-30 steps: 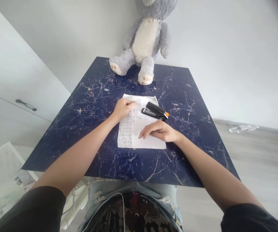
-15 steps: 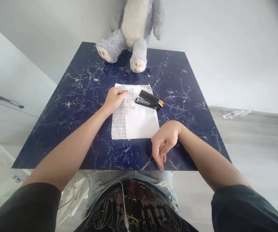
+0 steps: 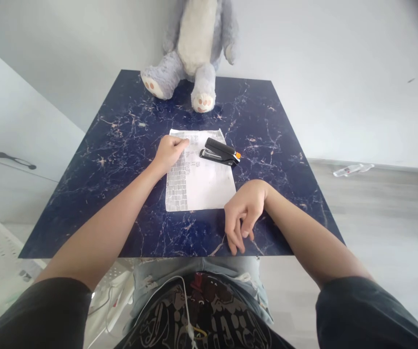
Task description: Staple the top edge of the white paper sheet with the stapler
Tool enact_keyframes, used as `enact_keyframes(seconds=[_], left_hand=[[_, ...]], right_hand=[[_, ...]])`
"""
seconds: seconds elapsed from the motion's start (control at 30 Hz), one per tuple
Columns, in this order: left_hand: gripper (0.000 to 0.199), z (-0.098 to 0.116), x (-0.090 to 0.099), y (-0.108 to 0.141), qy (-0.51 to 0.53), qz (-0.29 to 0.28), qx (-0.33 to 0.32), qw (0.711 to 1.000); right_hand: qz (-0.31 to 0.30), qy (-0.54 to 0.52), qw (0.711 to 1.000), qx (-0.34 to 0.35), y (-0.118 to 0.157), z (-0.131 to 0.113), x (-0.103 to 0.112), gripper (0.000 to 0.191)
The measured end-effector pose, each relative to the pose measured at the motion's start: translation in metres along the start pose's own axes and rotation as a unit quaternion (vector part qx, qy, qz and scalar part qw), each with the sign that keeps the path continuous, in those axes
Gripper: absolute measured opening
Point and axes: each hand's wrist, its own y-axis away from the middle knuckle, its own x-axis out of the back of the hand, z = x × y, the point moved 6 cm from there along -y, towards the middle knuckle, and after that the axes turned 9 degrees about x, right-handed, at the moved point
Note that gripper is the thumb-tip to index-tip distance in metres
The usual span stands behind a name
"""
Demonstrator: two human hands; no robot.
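Item: left hand [image 3: 168, 152], pinching the upper left edge of the paper [image 3: 211, 191] between thumb and fingers; holding the same place as in the earlier frames.

Item: right hand [image 3: 244, 211], bending down at the wrist, holding nothing, fingers loosely curling and a little spread. A second ago it was hovering over the lower part of the paper; now it is hanging beside the lower right corner, near the front edge of the bench [image 3: 67, 208]. Since the last frame its fingers are spreading somewhat more.

Item: paper, lying flat on the bench, showing a grey brick-like pattern down its left side and small printed marks near the top.

Item: stapler [image 3: 219, 152], black with an orange end, resting across the paper's right edge, that end reaching past it; lying between the hands, untouched.

Item: plush toy [image 3: 197, 39], grey and cream, sitting at the back of the bench, feet pointing forward; the view is now cutting off its head.

Item: small pale piece [image 3: 141, 125], lying left of the toy's feet, too small to identify.

Item: clear plastic object [image 3: 350, 170], lying on the floor [image 3: 394, 232] at right.

Obscured: the left hand is covering part of the paper's edge; its hidden fingers are escaping view. Whether the right fingertips are touching the bench, one cannot tell.
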Motion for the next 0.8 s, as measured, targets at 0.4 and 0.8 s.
enact_keyframes(seconds=[0.4,0.8], left_hand=[[0.054,0.003,-0.026,0.02,-0.343,-0.01,-0.107,0.933],[0.06,-0.01,-0.031,0.017,-0.371,-0.084,-0.122,0.917]], right_hand=[[0.691,0.566,0.448,0.032,0.107,-0.029,0.07,0.055],[0.726,0.465,0.5,0.077,0.129,-0.011,0.093,0.043]])
